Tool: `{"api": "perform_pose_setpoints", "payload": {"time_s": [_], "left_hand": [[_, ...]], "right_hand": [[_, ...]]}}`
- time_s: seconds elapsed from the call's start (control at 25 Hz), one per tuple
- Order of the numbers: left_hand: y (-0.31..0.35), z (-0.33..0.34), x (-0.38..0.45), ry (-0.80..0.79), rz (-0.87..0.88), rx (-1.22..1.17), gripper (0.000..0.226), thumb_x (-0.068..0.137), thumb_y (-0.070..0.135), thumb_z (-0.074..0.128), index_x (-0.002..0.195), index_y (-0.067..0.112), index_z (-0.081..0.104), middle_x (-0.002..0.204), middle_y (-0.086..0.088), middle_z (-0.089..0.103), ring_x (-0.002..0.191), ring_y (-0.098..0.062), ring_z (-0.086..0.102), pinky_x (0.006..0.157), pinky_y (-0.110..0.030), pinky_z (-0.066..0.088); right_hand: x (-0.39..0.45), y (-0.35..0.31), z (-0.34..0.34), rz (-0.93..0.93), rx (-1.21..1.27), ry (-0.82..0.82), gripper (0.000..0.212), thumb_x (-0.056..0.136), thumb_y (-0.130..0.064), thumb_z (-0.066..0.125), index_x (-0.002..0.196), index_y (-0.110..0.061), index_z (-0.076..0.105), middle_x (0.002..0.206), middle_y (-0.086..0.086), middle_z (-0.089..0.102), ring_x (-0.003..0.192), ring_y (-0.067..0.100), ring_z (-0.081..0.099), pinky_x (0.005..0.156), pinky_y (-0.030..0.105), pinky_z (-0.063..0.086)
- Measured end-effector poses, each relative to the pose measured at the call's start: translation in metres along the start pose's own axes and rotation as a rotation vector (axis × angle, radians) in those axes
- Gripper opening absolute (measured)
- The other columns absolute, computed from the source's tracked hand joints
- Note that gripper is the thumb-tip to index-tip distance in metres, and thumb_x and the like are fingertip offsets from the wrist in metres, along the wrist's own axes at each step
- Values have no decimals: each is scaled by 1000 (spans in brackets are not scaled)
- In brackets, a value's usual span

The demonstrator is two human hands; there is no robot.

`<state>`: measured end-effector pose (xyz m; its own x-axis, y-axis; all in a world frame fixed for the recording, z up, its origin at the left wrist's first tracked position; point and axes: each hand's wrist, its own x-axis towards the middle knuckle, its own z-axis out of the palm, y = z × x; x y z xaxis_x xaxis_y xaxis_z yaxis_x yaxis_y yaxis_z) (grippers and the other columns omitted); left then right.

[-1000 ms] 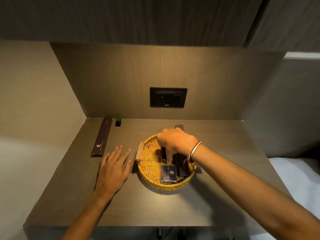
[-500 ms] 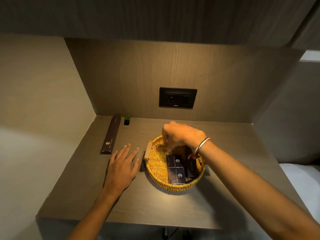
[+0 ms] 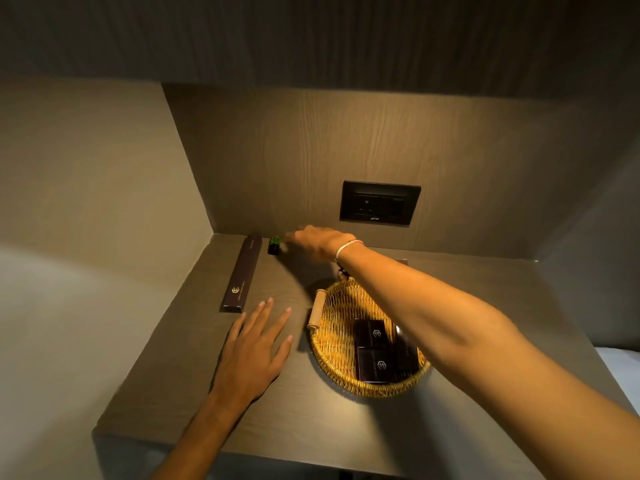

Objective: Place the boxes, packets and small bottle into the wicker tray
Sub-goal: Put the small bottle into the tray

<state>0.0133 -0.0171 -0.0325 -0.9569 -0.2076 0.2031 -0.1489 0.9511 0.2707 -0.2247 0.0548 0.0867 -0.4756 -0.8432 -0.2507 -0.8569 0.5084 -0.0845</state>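
Right hand stretched across the shelf, fingertips at the small green bottle; left hand flat, fingers spread.

One wicker tray holds two dark boxes in plain view and what may be a third item, mostly hidden under the right forearm. One long dark box lies near the back left corner, the one bottle just beside it and upright. Whether the right fingers have closed on the bottle cannot be told; they are blurred. Half a second earlier this hand was over the tray; it has since crossed to the back left. The left hand has kept its place beside the tray's wooden handle. One socket plate is set in the back panel.
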Motion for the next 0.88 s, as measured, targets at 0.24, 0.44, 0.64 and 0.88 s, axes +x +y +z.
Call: {"api": "perform_pose_setpoints", "payload": {"time_s": [0.24,0.44,0.64,0.88], "left_hand": [[3,0,0,3,-20,27,56,96,53,31,149,35,31,161,-1,27,149,-13,18,121,-40,16],[1,0,1,10,-21,24,56,96,53,33,149,36,32,160,-1,30,148,-13,21,120,-42,21],[0,0,1,18,-9,1,54,96,50,36,148,34,35,159,-2,32,147,-14,23,119,-43,23],[0,1,2,6,0,22,55,96,51,32,148,33,34,159,-3,32,147,-16,24,118,-42,19]], "right_hand": [[32,-22,9,-18,-182,31,62,94,0,54,150,-23,37,147,14,39,129,37,47,101,44,47],[38,-29,15,36,-202,77,37,98,-7,53,134,-8,54,133,18,56,119,37,58,96,44,51],[17,-2,16,90,-108,128,34,93,-8,60,127,-6,57,125,20,59,114,39,60,88,45,50],[-42,36,7,176,266,220,42,87,-28,73,121,-8,58,116,15,62,101,31,64,86,43,56]]}}
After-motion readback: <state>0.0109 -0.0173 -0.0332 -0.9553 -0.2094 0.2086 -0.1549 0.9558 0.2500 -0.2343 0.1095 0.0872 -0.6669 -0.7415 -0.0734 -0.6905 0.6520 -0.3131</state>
